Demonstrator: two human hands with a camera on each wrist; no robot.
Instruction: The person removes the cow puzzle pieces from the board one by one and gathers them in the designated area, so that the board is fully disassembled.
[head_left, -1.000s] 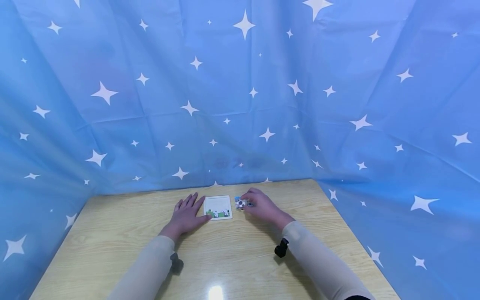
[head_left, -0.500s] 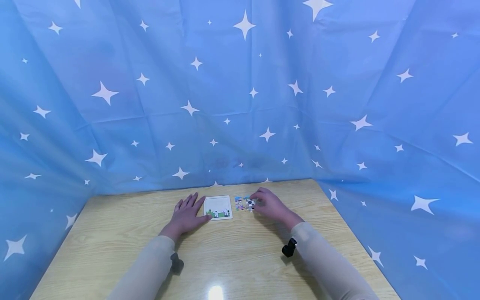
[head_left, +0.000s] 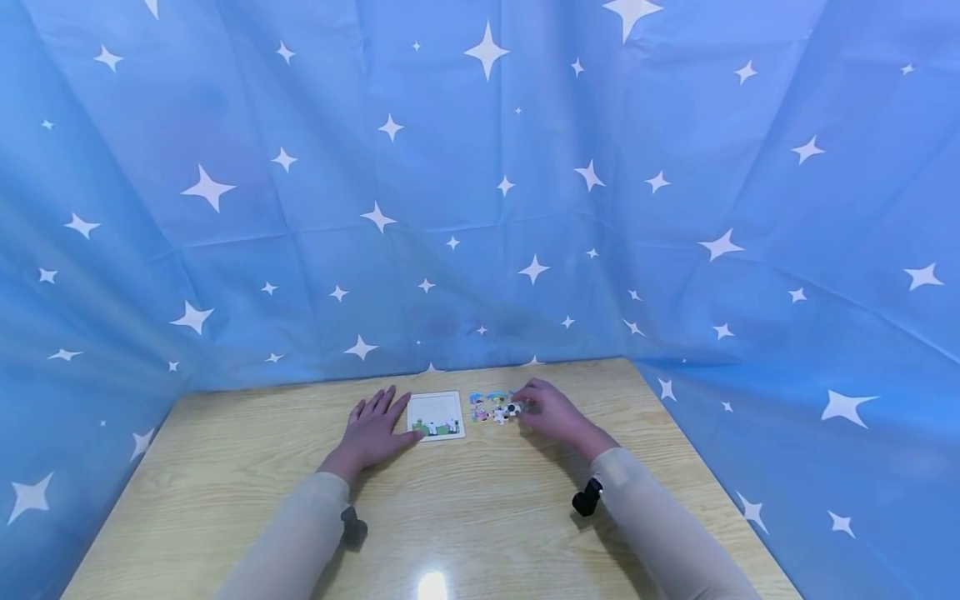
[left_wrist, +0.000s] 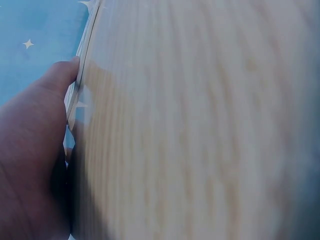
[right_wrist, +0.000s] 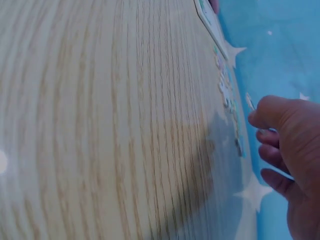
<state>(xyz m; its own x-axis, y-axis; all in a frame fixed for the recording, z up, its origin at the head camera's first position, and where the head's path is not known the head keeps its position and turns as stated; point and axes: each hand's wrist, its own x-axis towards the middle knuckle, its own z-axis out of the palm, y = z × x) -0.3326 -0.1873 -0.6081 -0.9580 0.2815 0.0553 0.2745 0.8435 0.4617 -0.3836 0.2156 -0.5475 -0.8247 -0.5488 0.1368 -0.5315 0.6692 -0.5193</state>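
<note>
My left hand (head_left: pixel 372 430) lies with fingers spread on the table at the left side of a square puzzle tray (head_left: pixel 437 407). Its thumb rests on the tray's lower left corner. The tray is white with a strip of green and animal legs printed along the bottom. To the tray's right, several colourful jigsaw pieces (head_left: pixel 480 407) lie close together. Over their right side, my right hand (head_left: pixel 555 417) pinches a black-and-white jigsaw piece (head_left: pixel 514 409) between thumb and finger. In the right wrist view this piece (right_wrist: pixel 249 101) appears edge-on, raised off the table.
Both hands work near the back of a light wooden table (head_left: pixel 450 508). Behind it and along its sides hangs a blue curtain (head_left: pixel 450 167) with white stars. Each wrist carries a small dark camera, such as the right wrist camera (head_left: pixel 587 497).
My right hand has moved right across the jigsaw pieces, carrying the black-and-white piece and uncovering more of the others. The left hand and tray stay where they were.
</note>
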